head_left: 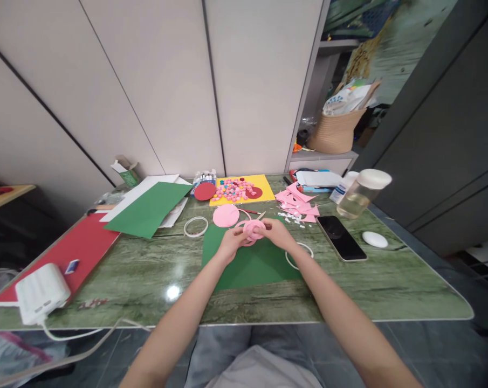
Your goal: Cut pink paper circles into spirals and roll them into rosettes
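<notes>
A coiled piece of pink paper (254,229) is between my two hands, above a dark green sheet (247,269). My left hand (231,243) pinches the coil's left side. On its right side, the fingers of my right hand (276,234) are closed on the same paper. A pink paper disc (226,215) lies just beyond my left hand. Behind the coil are a thin red pencil-like stick (249,211) and a pale pointed tip I cannot identify. One white ring (196,227) rests left of the green sheet; another white ring (308,249) shows by my right forearm.
Pink scraps (296,202) and white bits lie at the back right. A yellow sheet (266,186) bears many small pink pieces. Rightward are a phone (341,238), a bottle (359,196) and a white oval object (375,239). A white power bank (42,293) with a cable sits front left.
</notes>
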### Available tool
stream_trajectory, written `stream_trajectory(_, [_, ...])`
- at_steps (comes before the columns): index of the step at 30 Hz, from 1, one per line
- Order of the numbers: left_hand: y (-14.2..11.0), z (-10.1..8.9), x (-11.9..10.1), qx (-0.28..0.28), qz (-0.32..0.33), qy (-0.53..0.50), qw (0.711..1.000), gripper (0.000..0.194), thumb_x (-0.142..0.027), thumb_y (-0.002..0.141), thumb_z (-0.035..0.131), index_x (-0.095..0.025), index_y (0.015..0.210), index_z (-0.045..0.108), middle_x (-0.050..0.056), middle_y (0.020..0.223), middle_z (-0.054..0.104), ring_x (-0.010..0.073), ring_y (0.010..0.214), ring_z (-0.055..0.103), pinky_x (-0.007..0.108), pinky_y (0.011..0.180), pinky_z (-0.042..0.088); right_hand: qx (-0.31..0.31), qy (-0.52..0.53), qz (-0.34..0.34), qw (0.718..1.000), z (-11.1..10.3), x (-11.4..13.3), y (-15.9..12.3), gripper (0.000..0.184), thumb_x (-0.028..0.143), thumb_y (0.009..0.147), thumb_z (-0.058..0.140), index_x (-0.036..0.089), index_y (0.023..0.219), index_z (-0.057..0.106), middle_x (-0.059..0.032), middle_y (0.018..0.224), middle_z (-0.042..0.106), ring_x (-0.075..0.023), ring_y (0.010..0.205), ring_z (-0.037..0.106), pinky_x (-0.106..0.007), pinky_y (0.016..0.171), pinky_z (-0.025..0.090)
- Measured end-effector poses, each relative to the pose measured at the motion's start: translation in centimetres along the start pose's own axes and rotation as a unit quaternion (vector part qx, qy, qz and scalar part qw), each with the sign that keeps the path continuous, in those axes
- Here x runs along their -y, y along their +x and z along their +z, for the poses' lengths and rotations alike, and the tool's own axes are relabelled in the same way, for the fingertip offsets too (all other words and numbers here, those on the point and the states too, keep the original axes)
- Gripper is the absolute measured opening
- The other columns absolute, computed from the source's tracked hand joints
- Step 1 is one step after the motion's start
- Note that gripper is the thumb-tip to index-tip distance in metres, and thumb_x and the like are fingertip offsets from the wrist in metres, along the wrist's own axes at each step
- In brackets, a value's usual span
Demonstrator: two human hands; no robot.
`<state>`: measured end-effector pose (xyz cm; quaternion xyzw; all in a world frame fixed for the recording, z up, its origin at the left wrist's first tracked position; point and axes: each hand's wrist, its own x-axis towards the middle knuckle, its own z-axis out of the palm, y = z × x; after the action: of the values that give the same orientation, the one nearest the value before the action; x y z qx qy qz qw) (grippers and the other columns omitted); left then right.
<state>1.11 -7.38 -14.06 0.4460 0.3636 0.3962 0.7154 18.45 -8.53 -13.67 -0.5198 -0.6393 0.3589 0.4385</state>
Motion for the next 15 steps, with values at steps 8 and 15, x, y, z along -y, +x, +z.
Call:
stream_trajectory(8, [0.17, -0.26, -0.09, -0.012, -0.012, -0.001, 1.0, 0.038, -0.032, 0.06, 0.075, -0.007, 0.087, 0.066, 0.01, 0.079, 0.068, 0.0176, 0.07, 0.064, 0.032, 0.07, 0.053, 0.002, 0.125, 0.039, 0.991, 0.24, 0.06, -0.03, 0.034, 0.033, 0.062, 0.069, 0.014, 0.09, 0.063, -0.0039, 0.083, 0.066, -0.0144, 0.074, 0.06, -0.026, 0.066, 0.047])
stream_trajectory(15, [0.86, -0.61, 0.14, -0.096, 0.027, -0.01, 0.995, 0.034, -0.033, 0.062, 0.072, -0.011, 0.086, 0.064, 0.006, 0.077, 0.067, 0.0123, 0.068, 0.062, 0.025, 0.067, 0.048, -0.062, 0.224, 0.095, 0.968, 0.48, -0.55, 0.1, 0.026, 0.035, 0.059, 0.071, 0.016, 0.076, 0.062, 0.0003, 0.068, 0.065, -0.0086, 0.053, 0.054, -0.021, 0.05, 0.043])
